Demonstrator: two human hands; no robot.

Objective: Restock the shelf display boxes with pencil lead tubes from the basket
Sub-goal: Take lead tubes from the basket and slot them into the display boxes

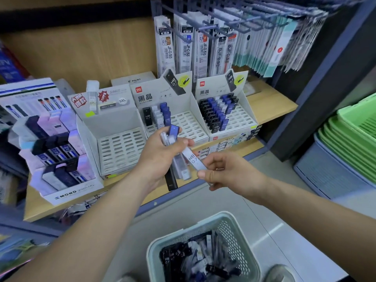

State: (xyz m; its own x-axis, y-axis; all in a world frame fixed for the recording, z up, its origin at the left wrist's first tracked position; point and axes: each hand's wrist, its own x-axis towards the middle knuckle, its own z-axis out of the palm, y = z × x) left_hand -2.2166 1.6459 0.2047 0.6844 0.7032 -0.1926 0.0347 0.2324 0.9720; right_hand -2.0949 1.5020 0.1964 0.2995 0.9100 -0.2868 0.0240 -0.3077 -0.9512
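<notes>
Lead tubes (180,167) sit bunched in the left hand (160,157), gripped in front of the middle display box (189,123). The right hand (227,171) pinches one clear tube (193,159) marked HB 0.7, touching the bunch. Spare tubes (183,259) lie in the basket (236,233) below.

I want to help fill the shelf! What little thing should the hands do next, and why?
Probably the right hand should pull the white HB 0.7 lead tube it pinches clear of the bundle of tubes in the left hand, toward the short white row in the middle grey cardboard display box, which has many bare slots.
</notes>
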